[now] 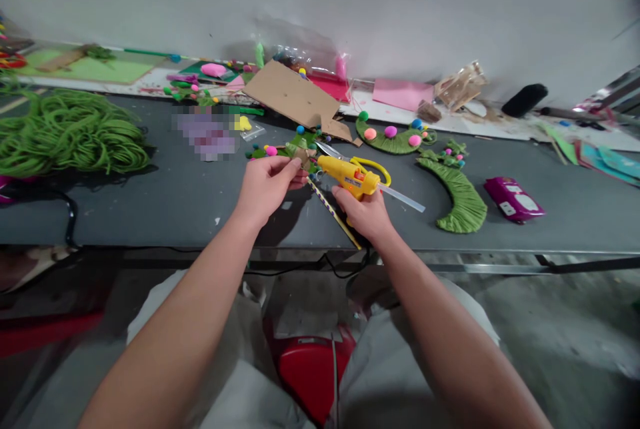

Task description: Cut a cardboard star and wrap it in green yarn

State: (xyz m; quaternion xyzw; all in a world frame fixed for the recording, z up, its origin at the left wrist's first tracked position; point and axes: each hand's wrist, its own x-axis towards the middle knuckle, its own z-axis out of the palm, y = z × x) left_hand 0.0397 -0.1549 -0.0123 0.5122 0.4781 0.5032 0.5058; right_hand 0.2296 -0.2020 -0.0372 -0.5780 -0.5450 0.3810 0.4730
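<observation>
A yellow hot glue gun is gripped in my right hand, and a clear glue stick pokes from its rear. Its nozzle points left, at a small brown cardboard piece pinched in my left hand. I cannot tell whether the nozzle touches it. Just behind my left hand is a green piece with pompoms, partly hidden. Yellow-handled scissors lie behind the glue gun. A thin yellow strip with dark dots slants between my hands toward the table edge.
Green yarn is heaped at the left. Rightward lie a pompom-trimmed green arc, a green wrapped crescent and a purple packet. A cardboard sheet leans over craft scraps along the wall. A black cable hangs below the table edge.
</observation>
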